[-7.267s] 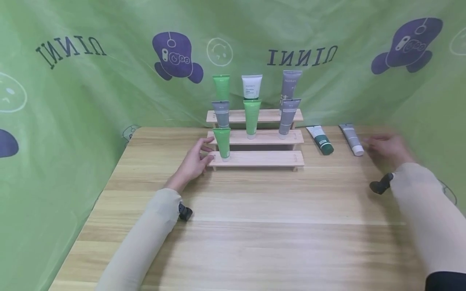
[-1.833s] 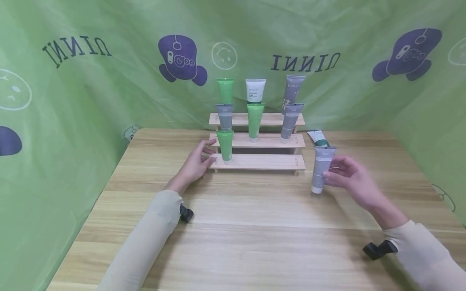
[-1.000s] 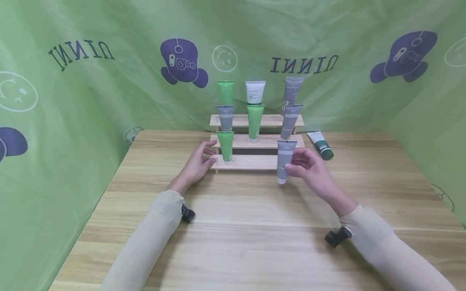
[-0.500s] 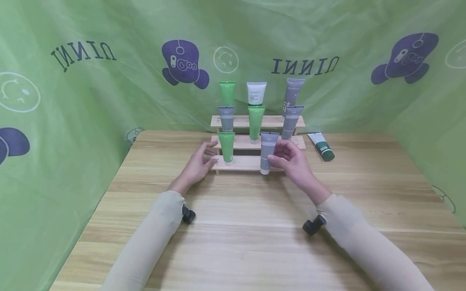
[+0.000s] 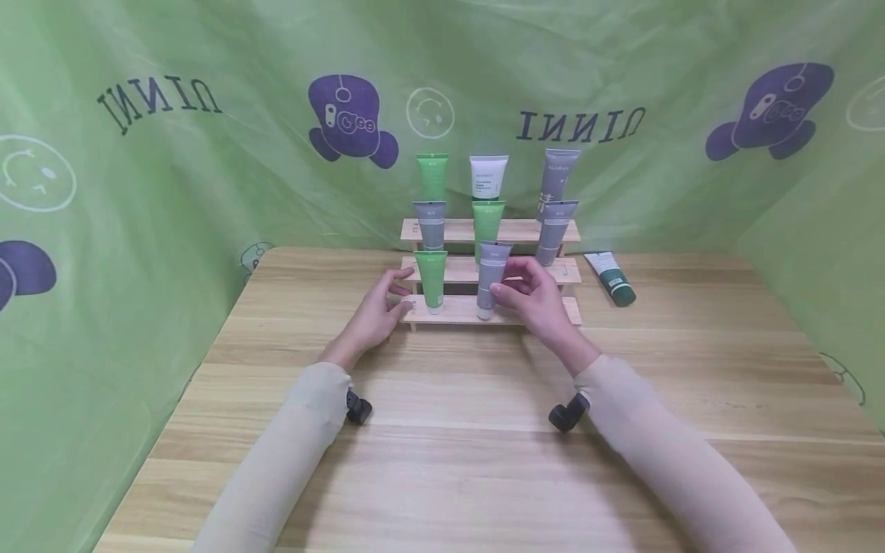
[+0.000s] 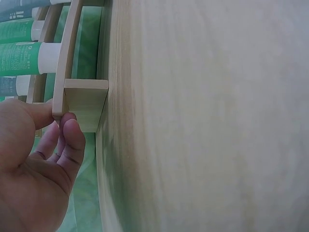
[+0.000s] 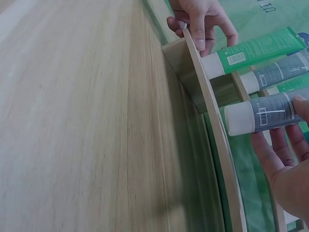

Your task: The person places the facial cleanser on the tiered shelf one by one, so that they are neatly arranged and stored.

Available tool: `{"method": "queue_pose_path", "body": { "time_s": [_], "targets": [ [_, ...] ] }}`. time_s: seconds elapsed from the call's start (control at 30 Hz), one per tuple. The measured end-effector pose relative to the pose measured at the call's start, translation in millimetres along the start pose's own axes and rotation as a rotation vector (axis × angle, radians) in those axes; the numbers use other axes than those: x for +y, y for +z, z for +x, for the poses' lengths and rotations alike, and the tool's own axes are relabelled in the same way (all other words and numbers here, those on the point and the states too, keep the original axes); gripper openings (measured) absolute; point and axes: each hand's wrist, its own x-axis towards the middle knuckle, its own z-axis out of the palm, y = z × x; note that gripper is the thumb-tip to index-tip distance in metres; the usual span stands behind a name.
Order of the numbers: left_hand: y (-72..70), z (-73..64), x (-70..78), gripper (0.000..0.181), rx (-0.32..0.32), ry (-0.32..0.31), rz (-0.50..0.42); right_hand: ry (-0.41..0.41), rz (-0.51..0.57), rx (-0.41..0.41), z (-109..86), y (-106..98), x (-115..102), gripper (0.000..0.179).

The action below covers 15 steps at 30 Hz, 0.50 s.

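My right hand [image 5: 542,307] holds a grey-blue squeeze tube [image 5: 492,265], cap down, over the middle of the lowest step of a wooden three-step display rack [image 5: 532,311]. In the right wrist view the tube's white cap [image 7: 240,119] is right by the board; whether it touches I cannot tell. At the rack's left end my left hand [image 5: 369,316] pinches the lowest board, thumb above and fingers below, as the left wrist view shows. A green tube [image 5: 432,280] stands on that same step, near the left hand.
Grey-blue tubes [image 5: 556,230] and a green tube [image 5: 488,223] stand on the middle step. Behind them, the top step bears a green tube [image 5: 432,175], a white tube [image 5: 488,177] and a larger grey one [image 5: 555,180]. A white-and-green tube [image 5: 611,280] lies on the table.
The grey-blue tube was picked up from the table at the right and carried left, upright, to the middle of the lowest step. My left hand stays on the rack's end.
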Motion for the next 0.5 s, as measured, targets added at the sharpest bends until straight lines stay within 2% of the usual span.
{"method": "queue_pose_path", "body": {
  "time_s": [0.2,0.5],
  "targets": [
    [0.6,0.7,-1.4,0.059,0.0,0.028,0.004,0.012,-0.01,0.011,1.6,4.4,2.0,0.043],
    [-0.2,0.4,-2.1,0.06,0.007,0.023,-0.009,-0.022,-0.041,-0.002,2.2,6.5,3.7,0.042]
  ]
}}
